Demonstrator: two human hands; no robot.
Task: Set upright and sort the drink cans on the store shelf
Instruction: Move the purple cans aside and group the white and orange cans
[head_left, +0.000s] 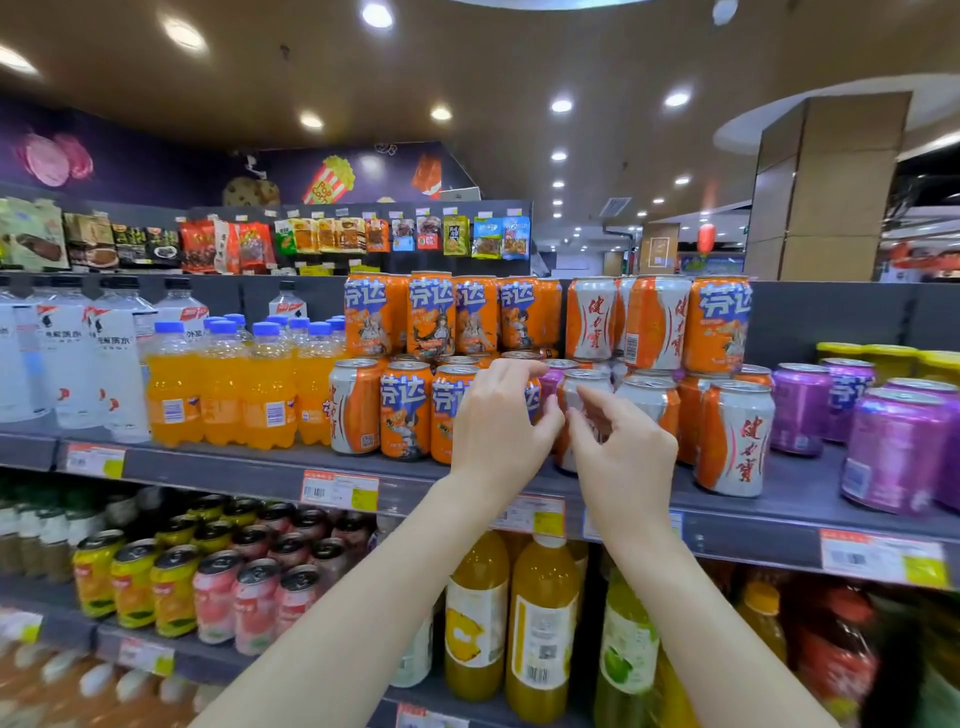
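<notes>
Head view faces the shelf (800, 486), where cans stand in two tiers. Every one I can see is upright, long axis vertical and tab end up, so I judge that sorting is the work left here. Orange cans (431, 314) fill the left part, silver cans (732, 436) the middle and purple cans (893, 449) the right, with bottles (223, 395) further left. The kinds are mixed: a stray silver can (356, 405) stands at the left end of the orange row, and a stray orange can (719, 322) sits in the upper tier among silver.

Both hands are at the front lower row, where orange meets silver. The left hand (496, 421) curls round an orange can (532, 400), fingers (519, 369) over its top rim and thumb down its right side; the palm hides most of that can. The right hand (626, 452) is just beside it, in front of a silver can (584, 382) whose top shows above the knuckles. Its fingers (597, 405) are narrow and bent toward the can's face; whether they pinch it or only touch it I cannot tell.

That silver can lies straight ahead of the right fingers and just right of the left thumb, so the right hand is nearer. My guess is that these two cans get parted next. That calls for a straight lift, since neighbours stand close on both sides.
</notes>
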